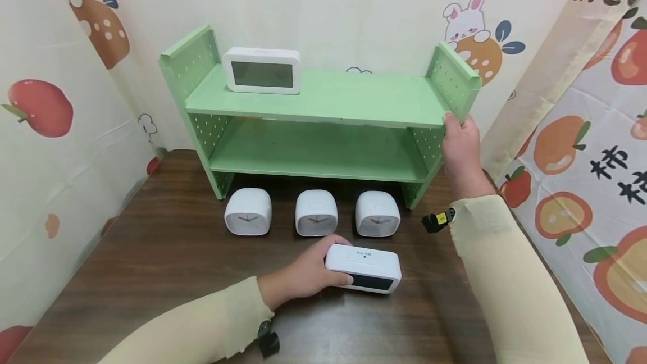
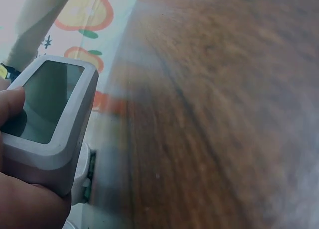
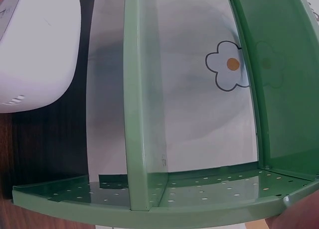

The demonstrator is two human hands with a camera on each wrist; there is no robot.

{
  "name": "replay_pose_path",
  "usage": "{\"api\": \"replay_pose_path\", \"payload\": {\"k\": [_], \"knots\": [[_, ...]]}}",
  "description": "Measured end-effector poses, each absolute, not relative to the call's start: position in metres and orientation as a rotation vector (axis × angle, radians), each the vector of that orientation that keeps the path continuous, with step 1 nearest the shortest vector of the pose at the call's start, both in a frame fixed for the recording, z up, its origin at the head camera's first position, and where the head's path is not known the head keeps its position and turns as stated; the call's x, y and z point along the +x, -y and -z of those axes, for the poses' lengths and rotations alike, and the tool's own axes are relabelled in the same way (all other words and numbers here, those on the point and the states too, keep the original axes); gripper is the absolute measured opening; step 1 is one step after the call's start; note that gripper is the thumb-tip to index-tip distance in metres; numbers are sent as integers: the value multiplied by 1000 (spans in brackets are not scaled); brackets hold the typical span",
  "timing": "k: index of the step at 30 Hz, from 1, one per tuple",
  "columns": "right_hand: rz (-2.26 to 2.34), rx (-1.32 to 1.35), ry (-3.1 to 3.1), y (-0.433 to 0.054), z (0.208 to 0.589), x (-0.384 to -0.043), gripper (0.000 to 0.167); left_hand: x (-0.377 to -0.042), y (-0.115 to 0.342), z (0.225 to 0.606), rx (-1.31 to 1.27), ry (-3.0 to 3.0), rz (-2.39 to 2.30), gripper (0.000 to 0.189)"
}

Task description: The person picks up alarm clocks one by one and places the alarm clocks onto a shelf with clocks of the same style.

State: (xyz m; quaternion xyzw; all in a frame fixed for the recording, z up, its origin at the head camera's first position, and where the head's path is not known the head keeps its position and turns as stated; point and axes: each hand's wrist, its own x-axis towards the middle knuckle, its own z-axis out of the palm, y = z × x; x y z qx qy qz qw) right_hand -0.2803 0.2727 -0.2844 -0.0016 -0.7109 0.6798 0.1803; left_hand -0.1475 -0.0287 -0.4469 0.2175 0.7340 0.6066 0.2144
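Observation:
My left hand [image 1: 315,268] grips a white digital clock [image 1: 371,260] by its left end, thumb on the dark screen, over the table in front of the shelf. In the left wrist view the clock's screen [image 2: 52,99] is blank. My right hand [image 1: 461,145] holds the right side panel of a green two-tier shelf [image 1: 323,148] near the upper board's front corner. At the lower right of the right wrist view, part of that hand [image 3: 299,214] shows against the panel's edge. Another white digital clock [image 1: 263,72] stands on the upper board, toward the left.
Three small white analog clocks stand in a row at the shelf's foot: left [image 1: 247,212], middle [image 1: 316,213] and right [image 1: 377,214]. The dark wooden table [image 1: 167,274] meets fruit-printed curtains [image 1: 566,195] at the back and sides.

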Motion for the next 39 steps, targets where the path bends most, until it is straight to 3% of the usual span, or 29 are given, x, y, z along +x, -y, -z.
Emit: {"api": "replay_pose_path", "payload": {"k": [19, 39], "knots": [[-1893, -28, 2050, -271, 283, -276, 49, -161, 56, 437, 569, -2132, -1605, 57], [-1905, -9, 2014, -272, 285, -279, 49, -176, 60, 395, 671, -2071, -1701, 55]]}}
